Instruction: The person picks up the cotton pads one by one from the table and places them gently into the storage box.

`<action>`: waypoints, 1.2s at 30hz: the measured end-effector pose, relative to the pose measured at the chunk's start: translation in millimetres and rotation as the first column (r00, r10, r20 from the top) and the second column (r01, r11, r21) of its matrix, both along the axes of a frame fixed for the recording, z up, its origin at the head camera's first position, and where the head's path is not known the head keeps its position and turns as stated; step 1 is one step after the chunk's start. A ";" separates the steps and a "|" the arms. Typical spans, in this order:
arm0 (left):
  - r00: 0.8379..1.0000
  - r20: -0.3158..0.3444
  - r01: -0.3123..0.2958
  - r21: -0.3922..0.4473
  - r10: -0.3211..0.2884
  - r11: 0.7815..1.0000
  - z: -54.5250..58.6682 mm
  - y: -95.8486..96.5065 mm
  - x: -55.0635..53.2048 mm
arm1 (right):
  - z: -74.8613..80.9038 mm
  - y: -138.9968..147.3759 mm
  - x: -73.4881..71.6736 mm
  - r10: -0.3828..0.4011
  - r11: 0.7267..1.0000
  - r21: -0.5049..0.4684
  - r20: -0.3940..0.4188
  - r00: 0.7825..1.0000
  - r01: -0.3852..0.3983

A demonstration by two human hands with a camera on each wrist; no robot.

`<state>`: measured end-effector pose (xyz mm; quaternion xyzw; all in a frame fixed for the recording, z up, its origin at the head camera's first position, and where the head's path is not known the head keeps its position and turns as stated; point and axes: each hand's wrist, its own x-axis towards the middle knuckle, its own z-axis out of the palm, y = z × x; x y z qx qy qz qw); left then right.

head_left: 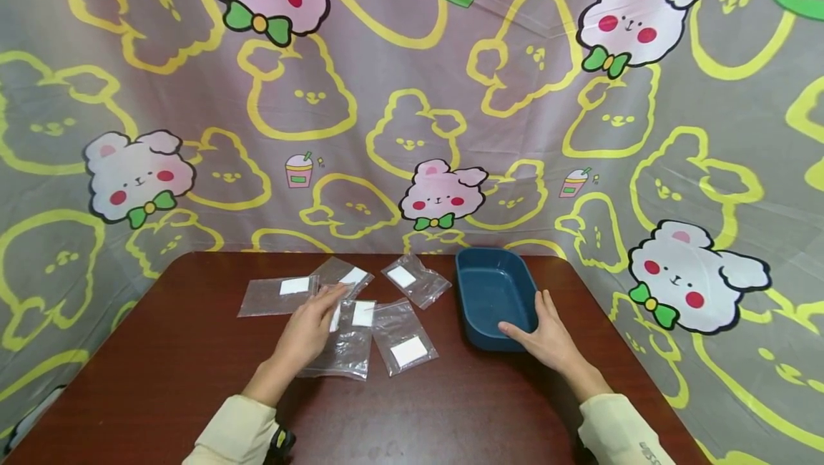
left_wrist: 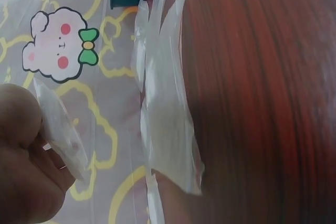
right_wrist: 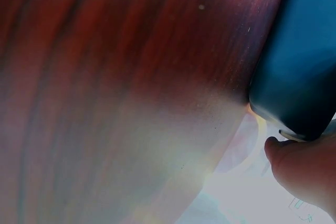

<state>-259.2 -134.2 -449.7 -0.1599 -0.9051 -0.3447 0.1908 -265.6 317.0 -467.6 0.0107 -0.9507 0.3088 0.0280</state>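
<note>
My left hand (head_left: pixel 307 328) is over a group of clear zip-lock bags with white labels. In the left wrist view, its thumb and fingers pinch one clear plastic bag (left_wrist: pixel 62 129), which stands up off the others. Below it lie a larger zip-lock bag (head_left: pixel 344 354) and, to the right, another bag (head_left: pixel 394 329). On the right, my right hand (head_left: pixel 550 333) grips the near right corner of a dark blue plastic tub (head_left: pixel 479 336), thumb over the rim and fingers along the outer side. The right wrist view shows the thumb at the edge of the tub (right_wrist: pixel 294 61).
Farther back on the brown wooden table (head_left: pixel 161 358) lie a bag on the left (head_left: pixel 264 298), a bag at the middle (head_left: pixel 331 268) and a separate bag (head_left: pixel 425 286) beside the tub. A patterned cloth curtain (head_left: pixel 360 79) hangs behind and along the sides.
</note>
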 end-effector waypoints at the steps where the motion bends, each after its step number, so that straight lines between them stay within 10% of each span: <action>1: 1.000 -0.001 0.007 -0.001 -0.007 1.000 0.0 2.3 -0.4 | 0.0 0.3 0.2 0.002 1.000 -0.002 0.000 1.000 -0.002; 36: 0.981 -0.046 0.186 -0.058 -0.189 0.981 8.9 93.3 -0.6 | 0.1 0.0 0.3 -0.014 1.000 -0.006 0.004 1.000 0.014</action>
